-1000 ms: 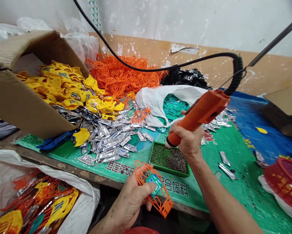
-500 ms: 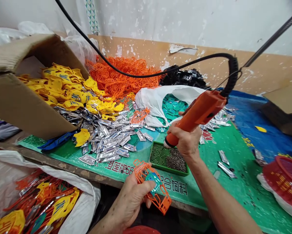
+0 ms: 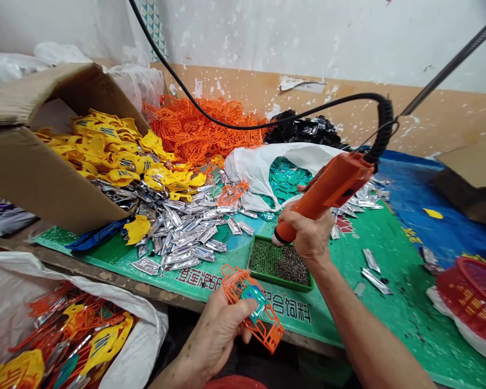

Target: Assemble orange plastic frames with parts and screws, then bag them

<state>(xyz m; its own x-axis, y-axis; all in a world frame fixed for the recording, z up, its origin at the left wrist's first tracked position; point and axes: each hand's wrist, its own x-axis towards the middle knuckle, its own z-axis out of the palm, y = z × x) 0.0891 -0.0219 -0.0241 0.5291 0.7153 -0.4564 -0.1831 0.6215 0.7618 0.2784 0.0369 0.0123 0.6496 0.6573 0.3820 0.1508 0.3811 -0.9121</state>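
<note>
My left hand [image 3: 216,337] grips an orange plastic lattice frame [image 3: 253,310] near the table's front edge, with a teal piece [image 3: 253,298] seated inside it. My right hand [image 3: 305,235] is wrapped around an orange corded power tool [image 3: 326,192], probably a screwdriver. The tool's pale tip [image 3: 277,239] points down and left, just above a green tray [image 3: 263,259]. That tray holds many small dark screws or pins [image 3: 292,265]. A black coiled cable [image 3: 384,127] rises from the tool's rear end.
A cardboard box [image 3: 44,173] spills yellow parts [image 3: 105,146] beside tangled orange frames [image 3: 202,129], loose silver pieces [image 3: 181,227] and a white bag [image 3: 263,167] of teal pieces. A white sack [image 3: 15,292] sits at lower left, a red basket [image 3: 473,297] at right, on and beside a green printed mat [image 3: 372,254].
The whole view has shifted slightly. Both hands keep the same grips in nearly the same places, and the frame and tool stay held.
</note>
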